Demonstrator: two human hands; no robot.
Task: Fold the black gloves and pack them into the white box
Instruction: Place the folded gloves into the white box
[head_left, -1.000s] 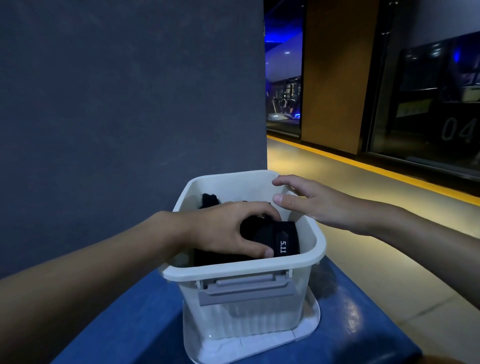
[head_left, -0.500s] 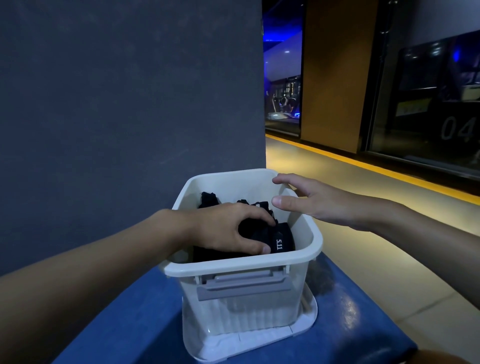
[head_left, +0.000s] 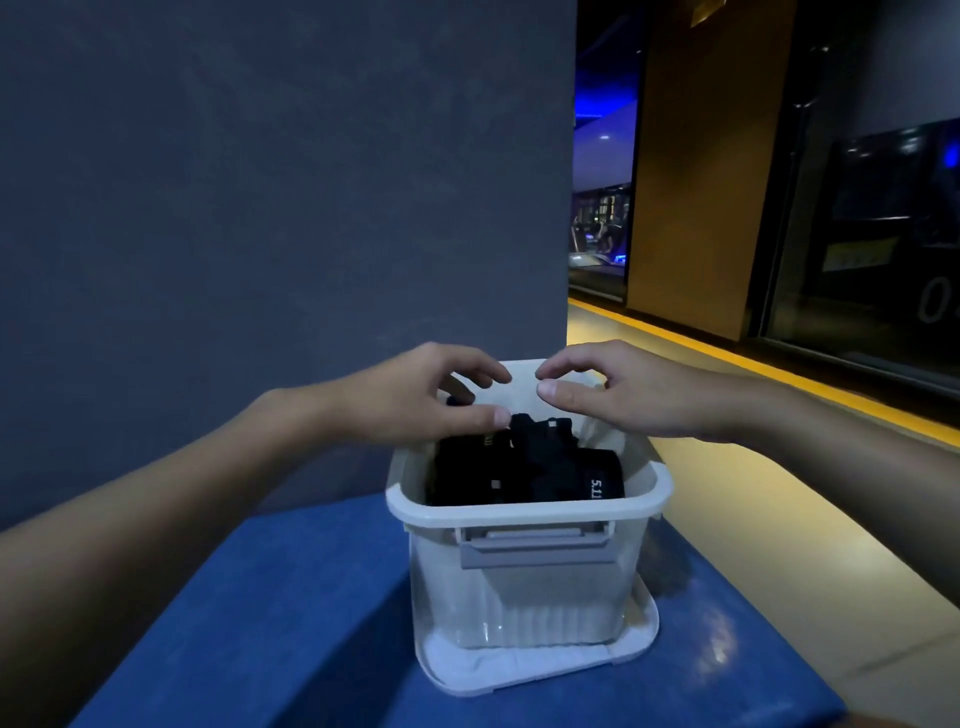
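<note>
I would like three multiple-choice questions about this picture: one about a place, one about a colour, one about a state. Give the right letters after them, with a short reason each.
1. Where are the black gloves?
A. inside the white box
B. on the floor
C. in the right hand

2. What colour is the surface under the box?
A. red
B. blue
C. green

3. What is the left hand doing?
A. holding a lid
B. resting flat on the surface
C. hovering over the box, with nothing in its grip

Answers:
1 A, the dark bundle lies below the rim.
2 B, blue shows all around the box's base.
3 C, its fingers are curled apart above the gloves, empty.
</note>
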